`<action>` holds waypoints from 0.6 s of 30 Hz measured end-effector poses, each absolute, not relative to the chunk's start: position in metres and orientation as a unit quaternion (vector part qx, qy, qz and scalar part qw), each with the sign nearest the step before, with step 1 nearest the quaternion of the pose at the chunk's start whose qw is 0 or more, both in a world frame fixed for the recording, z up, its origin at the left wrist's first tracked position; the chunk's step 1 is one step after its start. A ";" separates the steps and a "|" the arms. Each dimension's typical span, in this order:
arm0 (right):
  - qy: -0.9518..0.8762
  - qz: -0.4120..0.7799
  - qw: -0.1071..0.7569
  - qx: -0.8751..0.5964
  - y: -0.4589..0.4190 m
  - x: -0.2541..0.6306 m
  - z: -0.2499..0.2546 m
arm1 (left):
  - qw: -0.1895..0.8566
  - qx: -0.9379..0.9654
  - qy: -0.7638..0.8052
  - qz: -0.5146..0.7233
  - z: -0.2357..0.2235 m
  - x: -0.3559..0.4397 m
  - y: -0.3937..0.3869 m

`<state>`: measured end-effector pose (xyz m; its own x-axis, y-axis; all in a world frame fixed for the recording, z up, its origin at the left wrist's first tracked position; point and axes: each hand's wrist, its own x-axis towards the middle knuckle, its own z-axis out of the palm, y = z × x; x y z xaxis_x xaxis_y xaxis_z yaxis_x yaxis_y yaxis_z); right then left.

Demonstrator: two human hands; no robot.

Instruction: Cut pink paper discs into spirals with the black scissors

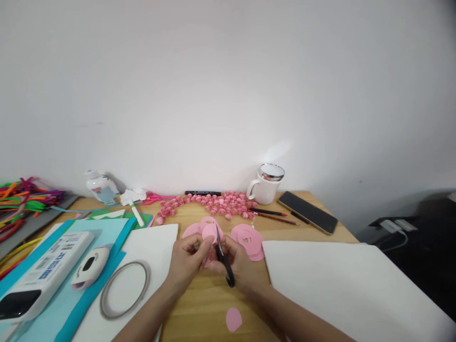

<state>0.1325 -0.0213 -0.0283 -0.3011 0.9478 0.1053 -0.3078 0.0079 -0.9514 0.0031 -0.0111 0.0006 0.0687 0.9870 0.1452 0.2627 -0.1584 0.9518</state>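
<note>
Between thumb and fingers, my left hand (190, 254) pinches a round pink paper disc (209, 232). My right hand (237, 266) is closed around black-handled scissors (223, 259), whose blades point away from me and lie against the disc's right side. Just beyond my hands lie pink paper circles (192, 230), partly hidden by my fingers. To the right is a pile of pink paper rings (249, 240) with cut-out middles. A loose pink paper piece (233, 319) rests on the wooden table (199, 313) near me.
Several small rolled pink paper roses (224, 203) spread along the back, by a white mug (266, 184), pencils (274, 217) and a phone (308, 212). White sheets (342, 280) lie right; a tape roll (124, 289), blue paper (107, 235) and a white bottle (101, 186) are left.
</note>
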 end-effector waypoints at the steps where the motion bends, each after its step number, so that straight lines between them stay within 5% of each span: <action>1: -0.503 0.631 0.497 -0.319 -0.021 0.133 -0.029 | 0.400 0.610 0.512 0.454 0.001 0.004 -0.011; 18: -0.497 0.635 0.454 -0.380 -0.023 0.132 -0.023 | 0.436 0.551 0.515 0.491 -0.003 0.002 -0.009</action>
<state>0.1325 -0.0233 -0.0234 -0.2988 0.9538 -0.0314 -0.1986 -0.0943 -0.9755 0.0017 -0.0085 -0.0028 -0.0126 0.9957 0.0922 0.1399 -0.0895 0.9861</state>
